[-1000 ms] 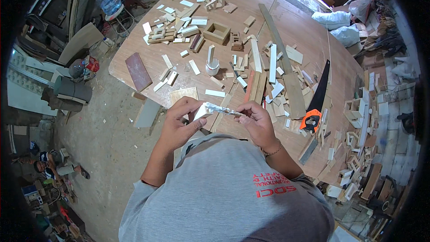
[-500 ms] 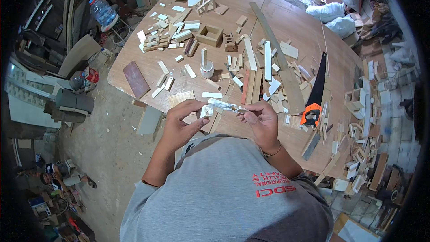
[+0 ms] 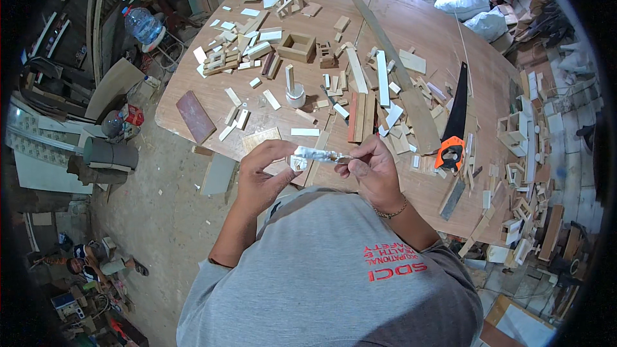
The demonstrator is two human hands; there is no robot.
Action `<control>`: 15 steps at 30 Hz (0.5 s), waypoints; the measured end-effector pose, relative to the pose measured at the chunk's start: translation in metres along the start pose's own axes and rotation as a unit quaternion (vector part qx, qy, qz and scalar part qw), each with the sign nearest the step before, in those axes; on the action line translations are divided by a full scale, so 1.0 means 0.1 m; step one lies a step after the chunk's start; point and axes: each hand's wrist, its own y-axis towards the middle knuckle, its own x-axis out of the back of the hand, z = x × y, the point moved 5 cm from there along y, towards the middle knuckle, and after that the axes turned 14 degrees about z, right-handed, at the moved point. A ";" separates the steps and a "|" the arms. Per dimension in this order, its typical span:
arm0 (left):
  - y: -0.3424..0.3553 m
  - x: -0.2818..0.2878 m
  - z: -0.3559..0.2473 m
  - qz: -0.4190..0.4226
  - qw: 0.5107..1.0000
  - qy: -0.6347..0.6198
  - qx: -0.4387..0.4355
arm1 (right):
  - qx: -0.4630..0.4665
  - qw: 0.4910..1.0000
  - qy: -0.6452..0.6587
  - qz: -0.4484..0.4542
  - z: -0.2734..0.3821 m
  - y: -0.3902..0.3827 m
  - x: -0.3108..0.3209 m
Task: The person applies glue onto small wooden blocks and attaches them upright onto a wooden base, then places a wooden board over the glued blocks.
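Just past my body, at the table's near edge, my left hand [image 3: 260,170] grips a small pale block [image 3: 297,163] between thumb and fingers. My right hand [image 3: 373,170] pinches the narrow end of a thin stick [image 3: 321,155] thickly coated with white, glue-like paste, which lies across the block. Whether the paste-covered end touches the block all along is hard to tell. Beyond my hands stand a white jar [image 3: 295,97] with an upright stick and loose white strips [image 3: 304,132] on the wooden table [image 3: 225,103].
Scattered wood offcuts, a small wooden box [image 3: 297,47], long planks [image 3: 392,58] and an orange-handled saw [image 3: 450,153] cover much of the tabletop. A water bottle [image 3: 142,24] on a stool stands at left. Another person [image 3: 90,263] sits low at lower left. White sacks [image 3: 462,4] lie at back right.
The paste-coated stick has shifted slightly over the block and looks more level, with both hands still holding. The surroundings sit a little differently in the picture as my head moves.
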 end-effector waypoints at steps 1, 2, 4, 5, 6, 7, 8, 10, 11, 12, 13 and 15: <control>-0.01 0.00 0.00 0.001 1.000 -0.007 -0.004 | -0.004 1.000 0.011 0.010 -0.03 0.00 -0.01; -0.02 0.00 0.00 0.002 1.000 -0.013 -0.009 | -0.007 1.000 0.022 0.020 -0.04 0.00 -0.02; -0.03 0.02 -0.02 0.001 1.000 -0.014 -0.005 | -0.014 0.999 0.027 0.031 -0.04 -0.01 -0.05; -0.03 0.02 -0.03 0.003 1.000 -0.015 -0.001 | -0.019 0.999 0.033 0.039 -0.04 -0.01 -0.07; -0.04 0.02 -0.03 0.001 1.000 -0.014 -0.001 | -0.020 0.998 0.033 0.042 -0.03 -0.01 -0.09; -0.04 0.04 -0.04 -0.017 0.999 -0.022 -0.015 | -0.004 0.998 0.022 0.057 0.01 -0.01 -0.13; -0.05 0.05 -0.05 -0.035 0.999 -0.030 -0.028 | 0.012 0.997 0.011 0.073 0.05 0.00 -0.17; -0.07 0.07 -0.05 -0.051 0.997 -0.021 -0.047 | 0.031 0.994 -0.029 0.096 0.15 0.01 -0.21; -0.08 0.08 -0.07 -0.064 0.996 -0.014 -0.066 | 0.050 0.989 -0.070 0.117 0.19 0.00 -0.24; -0.07 0.09 -0.07 -0.065 0.996 -0.015 -0.067 | 0.049 0.989 -0.071 0.117 0.20 0.00 -0.23; -0.08 0.11 -0.11 -0.074 0.992 -0.003 -0.106 | 0.066 0.990 -0.076 0.103 0.22 0.00 -0.22; -0.08 0.13 -0.16 -0.083 0.986 0.008 -0.144 | 0.082 0.989 -0.080 0.088 0.25 0.01 -0.21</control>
